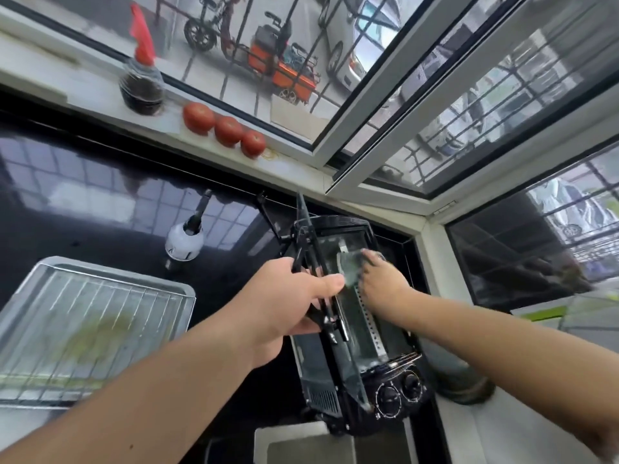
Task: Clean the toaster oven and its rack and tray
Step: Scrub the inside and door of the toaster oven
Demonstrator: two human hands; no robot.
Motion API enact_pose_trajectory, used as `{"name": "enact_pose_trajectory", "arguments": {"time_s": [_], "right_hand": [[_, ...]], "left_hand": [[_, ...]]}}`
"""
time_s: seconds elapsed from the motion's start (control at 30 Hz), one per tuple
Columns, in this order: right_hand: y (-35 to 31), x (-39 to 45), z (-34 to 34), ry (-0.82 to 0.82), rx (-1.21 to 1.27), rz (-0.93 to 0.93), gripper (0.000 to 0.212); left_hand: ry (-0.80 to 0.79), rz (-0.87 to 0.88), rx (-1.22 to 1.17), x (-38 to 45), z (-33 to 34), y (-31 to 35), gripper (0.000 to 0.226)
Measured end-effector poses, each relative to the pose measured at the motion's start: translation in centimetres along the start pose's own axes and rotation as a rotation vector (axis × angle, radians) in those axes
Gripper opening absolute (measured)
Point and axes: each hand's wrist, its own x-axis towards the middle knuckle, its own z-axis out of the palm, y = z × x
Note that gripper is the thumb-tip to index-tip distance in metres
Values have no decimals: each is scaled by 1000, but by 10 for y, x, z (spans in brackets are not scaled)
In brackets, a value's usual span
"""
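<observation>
The toaster oven (358, 329) sits on the dark surface (100, 209). The left hand (288, 303) clenches its open door (318, 279); the right hand (382, 279) presses a cloth (351, 266) inside. Interior wiping is underway; next, probably the remaining walls. The rack (93, 316) rests in the tray (187, 293), well apart.

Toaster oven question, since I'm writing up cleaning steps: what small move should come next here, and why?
Probably drag the cloth back along the inside toward the dials. The right hand has it at the far end of the toaster oven, while the left hand grips the open door, so the near stretch looks unwiped.
</observation>
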Motion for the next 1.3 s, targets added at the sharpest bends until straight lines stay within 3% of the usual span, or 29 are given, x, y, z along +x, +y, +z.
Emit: {"name": "enact_pose_trajectory", "arguments": {"time_s": [0.1, 0.27, 0.47, 0.57, 0.77, 0.87, 0.97, 1.17, 1.3], "right_hand": [[10, 39, -3, 129, 14, 169, 57], [-46, 16, 4, 15, 78, 77, 54], [-36, 51, -9, 123, 591, 342, 54], [-41, 58, -8, 196, 804, 381, 57], [-72, 32, -1, 7, 914, 312, 53], [-51, 57, -3, 187, 1029, 430, 54], [-43, 67, -9, 263, 1008, 453, 49], [-79, 24, -5, -29, 956, 317, 46], [-58, 55, -19, 177, 925, 498, 54]], "left_hand": [[22, 6, 17, 0, -1, -1, 24], [33, 7, 8, -2, 0, -2, 21], [15, 4, 14, -2, 1, 0, 18], [16, -7, 20, -1, -1, -1, 16], [36, -17, 33, -3, 4, -1, 24], [37, -19, 42, -2, 2, -1, 29], [62, -24, 34, -1, 1, -2, 32], [55, -23, 56, 0, 8, -3, 33], [49, -9, 52, -2, 3, -3, 27]]}}
